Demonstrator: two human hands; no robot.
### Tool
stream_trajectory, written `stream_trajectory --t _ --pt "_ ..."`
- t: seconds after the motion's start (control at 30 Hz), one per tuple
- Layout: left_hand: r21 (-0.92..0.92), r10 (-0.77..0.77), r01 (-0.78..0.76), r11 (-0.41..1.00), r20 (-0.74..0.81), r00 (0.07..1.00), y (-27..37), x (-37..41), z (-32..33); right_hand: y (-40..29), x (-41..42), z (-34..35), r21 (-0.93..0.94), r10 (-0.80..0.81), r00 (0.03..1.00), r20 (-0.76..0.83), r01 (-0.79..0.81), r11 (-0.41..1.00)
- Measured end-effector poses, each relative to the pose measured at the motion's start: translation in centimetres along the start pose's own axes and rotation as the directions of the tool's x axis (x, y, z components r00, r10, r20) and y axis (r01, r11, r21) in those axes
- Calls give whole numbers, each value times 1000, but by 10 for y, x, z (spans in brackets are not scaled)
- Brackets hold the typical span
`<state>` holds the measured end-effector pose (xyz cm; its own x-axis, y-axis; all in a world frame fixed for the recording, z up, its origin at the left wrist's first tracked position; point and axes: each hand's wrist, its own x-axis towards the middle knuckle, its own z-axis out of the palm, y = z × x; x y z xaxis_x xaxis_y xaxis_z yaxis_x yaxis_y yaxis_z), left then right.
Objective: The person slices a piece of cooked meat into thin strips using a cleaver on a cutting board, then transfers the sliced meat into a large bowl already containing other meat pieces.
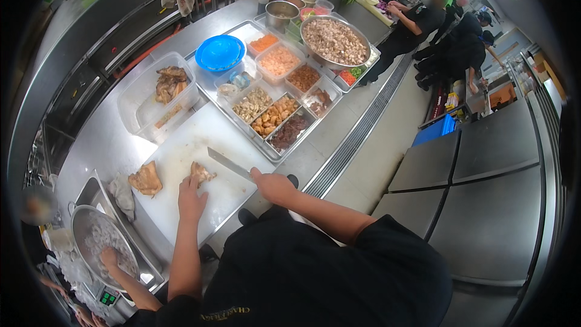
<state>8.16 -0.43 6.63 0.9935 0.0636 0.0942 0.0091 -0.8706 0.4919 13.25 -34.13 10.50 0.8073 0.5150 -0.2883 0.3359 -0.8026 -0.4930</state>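
Note:
My right hand [273,186] grips the handle of a long-bladed kitchen knife [228,162], its blade pointing up and left over the white cutting board [181,209]. The fingertips of my left hand [192,197] rest on a small piece of cooked meat [203,173], which looks like poultry. To its left on the board lies a larger browned piece of meat [145,179]. Beyond the board, more browned meat [171,84] sits in a clear plastic tub [131,109]. The knife's blade is apart from the meat.
Right of the tub, a metal tray [268,147] bears several containers of chopped food and a blue bowl [220,52]. A large steel bowl [336,42] holds diced food. At lower left another person's hand [109,256] reaches into a steel bowl [81,231]. Several people stand at upper right.

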Motion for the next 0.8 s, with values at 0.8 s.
stream_trajectory --t 0.8 --pt "-596 -268 668 446 623 735 -66 25 -17 2 13 24 -147 -16 995 -99 1 989"
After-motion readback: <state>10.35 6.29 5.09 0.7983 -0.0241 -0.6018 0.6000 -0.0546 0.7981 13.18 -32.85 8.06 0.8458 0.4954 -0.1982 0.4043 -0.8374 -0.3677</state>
